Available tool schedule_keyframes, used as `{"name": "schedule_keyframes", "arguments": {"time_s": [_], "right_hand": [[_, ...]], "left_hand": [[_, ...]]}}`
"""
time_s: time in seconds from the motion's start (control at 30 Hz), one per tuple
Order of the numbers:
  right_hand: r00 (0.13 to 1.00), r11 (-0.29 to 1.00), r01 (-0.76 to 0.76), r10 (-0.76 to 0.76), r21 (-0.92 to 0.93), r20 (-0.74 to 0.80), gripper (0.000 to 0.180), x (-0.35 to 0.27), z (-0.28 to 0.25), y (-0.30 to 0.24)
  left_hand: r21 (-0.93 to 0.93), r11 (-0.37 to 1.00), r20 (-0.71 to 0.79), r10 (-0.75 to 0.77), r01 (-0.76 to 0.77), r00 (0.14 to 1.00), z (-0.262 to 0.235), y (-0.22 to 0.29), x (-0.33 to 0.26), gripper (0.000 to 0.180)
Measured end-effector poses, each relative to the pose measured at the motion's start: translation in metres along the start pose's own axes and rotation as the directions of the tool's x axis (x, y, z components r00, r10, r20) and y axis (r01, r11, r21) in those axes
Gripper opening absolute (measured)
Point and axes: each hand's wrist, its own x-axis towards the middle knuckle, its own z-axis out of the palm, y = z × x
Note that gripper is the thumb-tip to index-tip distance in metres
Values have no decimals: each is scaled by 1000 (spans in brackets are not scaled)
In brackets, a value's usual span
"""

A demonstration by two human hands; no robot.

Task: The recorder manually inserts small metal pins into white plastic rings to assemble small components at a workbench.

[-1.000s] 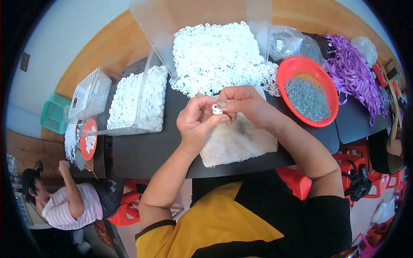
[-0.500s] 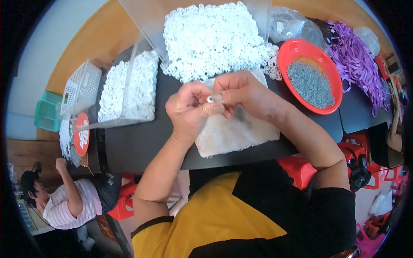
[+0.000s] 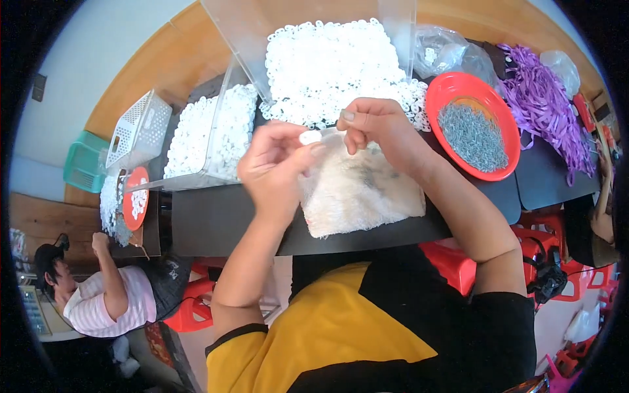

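My left hand (image 3: pixel 272 160) pinches a small round white plastic piece (image 3: pixel 310 137) between thumb and fingertips. Just right of it and apart from it, my right hand (image 3: pixel 380 128) has thumb and forefinger pressed together and the other fingers curled; whatever may be in that pinch is too small to make out. Both hands are raised over a cream cloth (image 3: pixel 357 206) with grey smudges, spread on the dark table (image 3: pixel 216 226). Beyond them, a heap of similar white pieces (image 3: pixel 334 59) spills from a clear plastic bin (image 3: pixel 230 29).
To the right stands a red bowl (image 3: pixel 452 154) of small grey metal pieces (image 3: pixel 473 134), with purple ribbons (image 3: pixel 544 111) beyond. Another clear bin (image 3: pixel 196 178) of white pieces and a white basket (image 3: pixel 139 131) are at left. A person (image 3: pixel 111 298) in a striped shirt works there.
My hands were together around the white piece and have parted. The piece stays in my left hand, while my right has moved slightly up and away. The view has shifted a little.
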Motion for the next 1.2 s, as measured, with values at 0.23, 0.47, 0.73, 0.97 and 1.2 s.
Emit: {"name": "schedule_keyframes", "arguments": {"time_s": [0.23,0.47,0.73,0.97,1.2], "right_hand": [[998,998,53,-53,32,-20,21,0,-1,0],[987,993,97,-86,70,-139,22,0,-1,-7],[943,975,215,-192,56,-271,18,5,-9,-5],[918,965,257,-224,60,-326,15,8,-19,-8],[914,969,244,-220,28,-341,16,9,-25,-8]], "left_hand": [[630,737,-187,451,-246,873,-63,88,60,25],[679,632,106,418,-372,902,-33,56,28,11],[728,570,394,106,-380,913,14,-48,58,11],[816,327,493,40,-477,869,33,-77,79,20],[803,350,474,116,-483,873,29,-73,85,10]]}}
